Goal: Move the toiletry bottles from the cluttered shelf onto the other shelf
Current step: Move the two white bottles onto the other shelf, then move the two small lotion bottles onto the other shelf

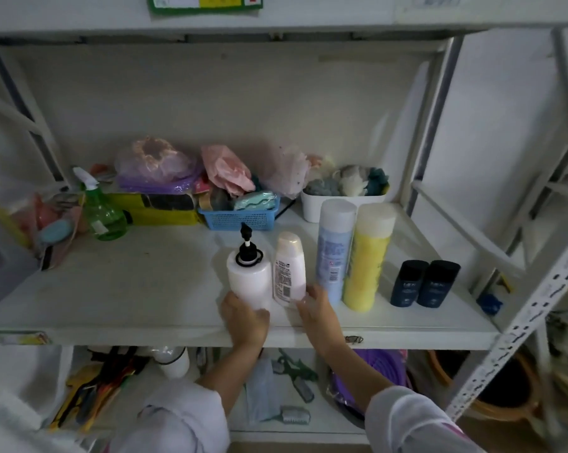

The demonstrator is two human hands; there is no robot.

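Shelf: the upper shelf (145, 308) carries a row of bottles near its front edge, clutter behind.
Row: blue bottle (335, 253), yellow bottle (367, 256), two dark bottles (423, 282) standing to the right.
Pump bottle (248, 279): upright, left hand (245, 318) curled round its base; set it flat before letting go.
White bottle (289, 269): just beside it, right hand (315, 308) with fingers (303, 302) wrapped low on it (keep it clear of the blue one).

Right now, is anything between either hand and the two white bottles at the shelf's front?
Nothing visible. The left hand already grips the pump bottle, and the right hand touches the base of the white bottle beside it.
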